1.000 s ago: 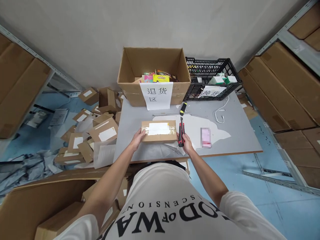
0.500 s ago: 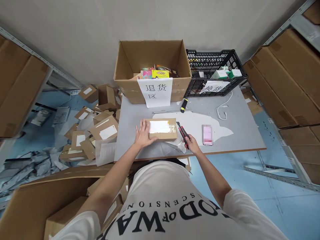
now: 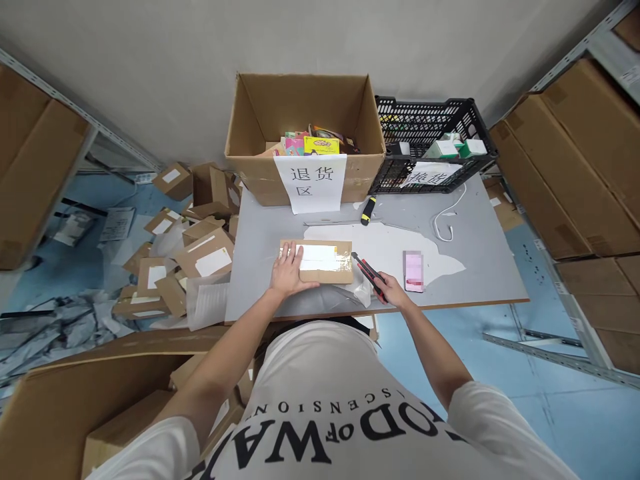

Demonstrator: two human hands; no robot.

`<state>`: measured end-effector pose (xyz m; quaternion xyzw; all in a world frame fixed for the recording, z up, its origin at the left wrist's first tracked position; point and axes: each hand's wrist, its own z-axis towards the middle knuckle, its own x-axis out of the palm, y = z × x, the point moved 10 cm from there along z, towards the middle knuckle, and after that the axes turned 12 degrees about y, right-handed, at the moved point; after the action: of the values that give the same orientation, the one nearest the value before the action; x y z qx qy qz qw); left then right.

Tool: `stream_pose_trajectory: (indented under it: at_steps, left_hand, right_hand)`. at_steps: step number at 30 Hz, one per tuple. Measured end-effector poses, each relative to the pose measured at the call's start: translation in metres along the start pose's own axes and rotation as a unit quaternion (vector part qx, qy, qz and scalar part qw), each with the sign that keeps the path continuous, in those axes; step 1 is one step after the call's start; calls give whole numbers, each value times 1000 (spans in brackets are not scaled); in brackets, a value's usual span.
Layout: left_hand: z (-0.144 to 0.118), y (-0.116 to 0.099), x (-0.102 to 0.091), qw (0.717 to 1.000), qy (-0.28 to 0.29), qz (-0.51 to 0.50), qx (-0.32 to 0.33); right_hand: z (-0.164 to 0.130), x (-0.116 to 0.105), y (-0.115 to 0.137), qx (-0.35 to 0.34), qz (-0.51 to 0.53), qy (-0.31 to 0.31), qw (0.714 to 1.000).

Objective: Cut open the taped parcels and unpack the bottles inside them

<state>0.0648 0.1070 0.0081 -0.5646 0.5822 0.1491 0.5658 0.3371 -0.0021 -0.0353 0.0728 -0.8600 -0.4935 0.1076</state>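
A sealed brown cardboard box with a white label and clear tape lies on the grey table. My left hand rests on its left end, fingers stretched out on top and thumb spread along the near side. In my right hand is a red and black box cutter. Its tip points at the right end of the box, close to it; whether they touch I cannot tell. A crumpled piece of clear plastic lies beneath the cutter.
Behind stand a large open carton of packets and a black crate with small boxes. A yellow-black cutter, a pink-screened phone and a white cable lie on the table. Discarded boxes pile up at left.
The left hand has shifted slightly, now lying further onto the top of the box. My right hand and the box cutter have moved a little right and down. The box's left end has turned slightly.
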Motion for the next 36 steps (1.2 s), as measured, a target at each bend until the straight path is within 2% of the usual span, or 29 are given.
stream_pose_trajectory:
  at_steps: [7,12,20,24,31,36]
  left_hand:
    - [-1,2,3,1000,6,11,-9]
    - [-2,1,2,1000,-10,22,-3]
    - [-3,-1,4,991,13,129,-24]
    - [-3,-3,3,987,11,158,-28]
    - [-2,-3,2,987,4,157,-22]
    - [-2,-3,2,988,-6,155,-15]
  right_hand:
    - [-2,-13,5,25,-82,28,996]
    - [-6,-15,8,29,-121,42,991]
    - [-13,-14,12,30,-195,48,979]
    - [-18,-13,0,53,-172,36,983]
    - [-40,4,-28,58,-149,44,986]
    - [-51,6,-42,72,-127,49,988]
